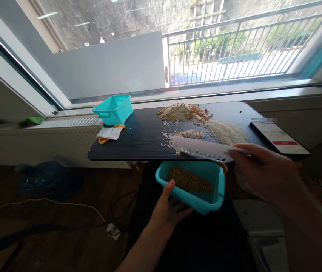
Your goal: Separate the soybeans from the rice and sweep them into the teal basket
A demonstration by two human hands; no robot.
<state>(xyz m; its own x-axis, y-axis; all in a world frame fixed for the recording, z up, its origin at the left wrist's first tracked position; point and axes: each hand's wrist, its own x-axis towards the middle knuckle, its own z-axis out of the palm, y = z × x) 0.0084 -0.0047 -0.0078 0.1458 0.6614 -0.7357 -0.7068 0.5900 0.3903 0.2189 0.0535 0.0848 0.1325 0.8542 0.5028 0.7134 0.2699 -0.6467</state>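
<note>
While the left hand cups the near corner of the teal basket from beneath, thumb hooked over the rim and fingers curled under the base, the basket hangs just below the front edge of the black table, tipped slightly toward the person. A shallow layer of brown beans covers its floor. It looks to me like thin, light plastic, stiff enough to hold by one corner, though the loose beans would roll and shift the weight if it tilted further; the rim and the moulded side handle seem the surest places to grasp. The right hand is closed around the handle of a white slotted blade, which lies flat and low over the tabletop, its tip beside a small scatter of grains. That blade looks light and rigid, and probably a bit slick. Further back sits a mixed heap of rice and beans, with a cleaner pile of rice just to its right. A second teal basket stands at the far left corner, a small packet near it, and a phone rests at the right edge. The table's surface is dark and finely ribbed, so grains may catch in it. Behind runs a wide window with a balcony railing; a white cable trails across the wooden floor.
</note>
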